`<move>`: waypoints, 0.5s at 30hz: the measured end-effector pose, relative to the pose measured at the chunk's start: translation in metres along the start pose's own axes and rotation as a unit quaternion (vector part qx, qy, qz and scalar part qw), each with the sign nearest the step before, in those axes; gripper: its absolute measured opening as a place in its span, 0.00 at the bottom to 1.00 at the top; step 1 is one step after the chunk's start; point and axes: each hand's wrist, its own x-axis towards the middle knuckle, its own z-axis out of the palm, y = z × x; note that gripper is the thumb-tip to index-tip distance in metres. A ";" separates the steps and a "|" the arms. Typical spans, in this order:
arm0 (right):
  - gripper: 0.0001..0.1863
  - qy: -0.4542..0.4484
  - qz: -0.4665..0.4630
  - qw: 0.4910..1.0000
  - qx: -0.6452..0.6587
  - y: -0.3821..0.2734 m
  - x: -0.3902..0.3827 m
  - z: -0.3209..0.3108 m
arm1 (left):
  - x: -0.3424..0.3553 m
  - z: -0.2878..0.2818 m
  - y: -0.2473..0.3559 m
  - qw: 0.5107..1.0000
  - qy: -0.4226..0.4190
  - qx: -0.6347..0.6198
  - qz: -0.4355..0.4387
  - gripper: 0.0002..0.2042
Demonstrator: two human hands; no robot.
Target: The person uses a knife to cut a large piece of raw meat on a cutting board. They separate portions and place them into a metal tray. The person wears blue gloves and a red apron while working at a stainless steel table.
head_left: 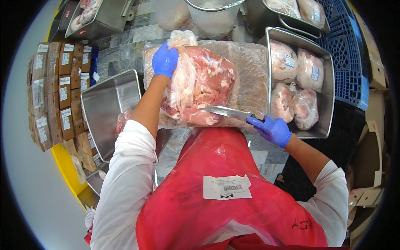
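Note:
A large piece of raw meat (210,77) with a pale fatty side lies before me on a plastic-covered board (252,79). My left hand (165,61), in a blue glove, presses on its upper left edge with the fingers bent over it. My right hand (273,131), gloved too, is closed round the dark handle of a knife (227,111). The blade points left, and its tip reaches the lower right part of the meat. Whether the tip is in the flesh or only against it, I cannot tell.
To the right, a metal tub (331,96) holds several bagged meat pieces (283,61). A second metal tub (93,108) with some meat stands at the left, near stacked cardboard boxes (66,93). Clear buckets (212,21) sit beyond the board; a blue pallet (343,54) stands far right.

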 end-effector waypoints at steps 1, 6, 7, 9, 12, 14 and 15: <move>0.30 -0.001 0.001 1.000 0.002 -0.008 0.001 0.004 | 0.002 -0.002 0.005 1.000 -0.018 0.016 0.010 0.27; 0.28 -0.003 0.076 0.996 0.035 -0.047 -0.006 -0.014 | 0.000 0.003 0.001 1.000 0.005 0.004 0.017 0.27; 0.28 -0.009 0.089 0.995 0.041 -0.049 -0.008 -0.022 | -0.002 0.002 -0.004 1.000 0.003 -0.002 0.000 0.27; 0.27 -0.022 0.112 0.992 0.053 -0.055 -0.011 -0.038 | -0.006 0.001 -0.018 1.000 0.017 -0.013 -0.019 0.27; 0.26 -0.014 0.151 0.981 0.122 -0.065 -0.021 -0.060 | -0.016 0.004 -0.034 0.998 0.056 -0.024 -0.035 0.27; 0.25 -0.023 0.168 0.979 0.111 -0.077 -0.025 -0.081 | -0.029 0.003 -0.036 0.995 0.080 -0.024 -0.054 0.27; 0.25 -0.029 0.174 0.979 0.103 -0.083 -0.027 -0.091 | -0.032 0.004 -0.039 0.993 0.091 -0.036 -0.062 0.27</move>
